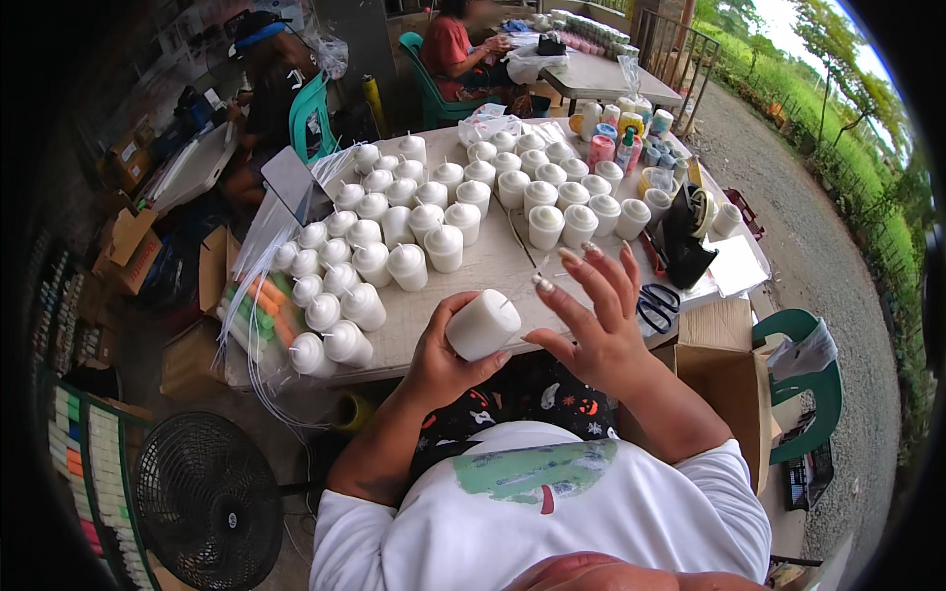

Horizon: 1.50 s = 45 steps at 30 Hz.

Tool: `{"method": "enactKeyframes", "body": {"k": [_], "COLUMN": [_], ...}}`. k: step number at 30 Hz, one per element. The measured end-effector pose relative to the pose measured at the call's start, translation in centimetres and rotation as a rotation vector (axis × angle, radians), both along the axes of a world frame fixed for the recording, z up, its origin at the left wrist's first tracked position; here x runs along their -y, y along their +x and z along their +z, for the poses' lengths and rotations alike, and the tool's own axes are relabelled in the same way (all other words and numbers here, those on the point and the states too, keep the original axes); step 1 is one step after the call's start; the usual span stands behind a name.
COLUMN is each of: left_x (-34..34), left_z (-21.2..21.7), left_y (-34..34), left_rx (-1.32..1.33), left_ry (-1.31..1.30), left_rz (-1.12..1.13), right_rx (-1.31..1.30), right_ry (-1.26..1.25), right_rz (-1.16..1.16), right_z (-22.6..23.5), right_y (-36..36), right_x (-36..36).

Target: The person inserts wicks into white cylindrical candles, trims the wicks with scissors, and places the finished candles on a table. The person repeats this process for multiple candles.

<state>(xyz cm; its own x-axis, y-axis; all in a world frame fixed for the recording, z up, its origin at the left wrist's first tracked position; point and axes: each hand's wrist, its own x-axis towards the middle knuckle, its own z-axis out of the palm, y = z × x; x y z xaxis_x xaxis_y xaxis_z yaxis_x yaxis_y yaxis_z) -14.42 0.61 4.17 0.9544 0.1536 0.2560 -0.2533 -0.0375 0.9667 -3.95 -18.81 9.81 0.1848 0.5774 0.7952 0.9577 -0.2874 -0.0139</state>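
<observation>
Candle [483,326] between hands [435,352] [603,333], by table [389,330] edge; bare tabletop [493,264] beyond

By the near edge of the table [399,320], the left hand [443,350] is being held curled in a grip, its forearm [399,422] being angled inward. The right hand [606,330] is being held up just beside it, the fingers [588,288] being spread and slightly bent, the thumb [554,345] being pointed toward the left hand.
</observation>
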Motion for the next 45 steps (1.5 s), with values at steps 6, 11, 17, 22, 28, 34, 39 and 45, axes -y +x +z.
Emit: {"method": "enactKeyframes", "body": {"k": [6,11,17,22,28,34,39,45], "left_x": [1.8,1.5,1.7,1.9,2.8,2.1,1.9,2.3], "left_z": [-2.5,-2.4,-2.7,-3.8,-4.0,-2.6,-2.6,-1.8], "left_y": [2.2,2.6,1.9,2.7,3.4,1.9,1.8,2.6], "left_rx": [0.232,0.336,0.211,0.357,0.382,0.260,0.233,0.436], "left_ry": [-0.022,0.507,0.223,0.136,0.252,0.399,0.378,0.538], "left_rz": [-0.130,0.128,-0.014,-0.074,-0.029,0.091,0.100,0.168], "right_rx": [-1.022,-0.776,-0.994,-1.035,-0.835,-0.970,-0.920,-1.043], "right_ry": [0.029,-0.018,0.149,0.109,0.065,0.037,0.102,0.135], "right_rz": [0.472,0.373,0.570,0.598,0.479,0.492,0.539,0.530], "right_z": [-2.1,-2.1,-3.9,-3.1,-4.7,-4.5,-3.6,-3.3], "right_y": [0.9,-0.6,-0.4,-0.3,-0.2,-1.0,-1.0,-0.5], "right_x": [1.3,-1.0,-1.6,-0.4,-0.5,-0.5,-0.2,0.7]}}
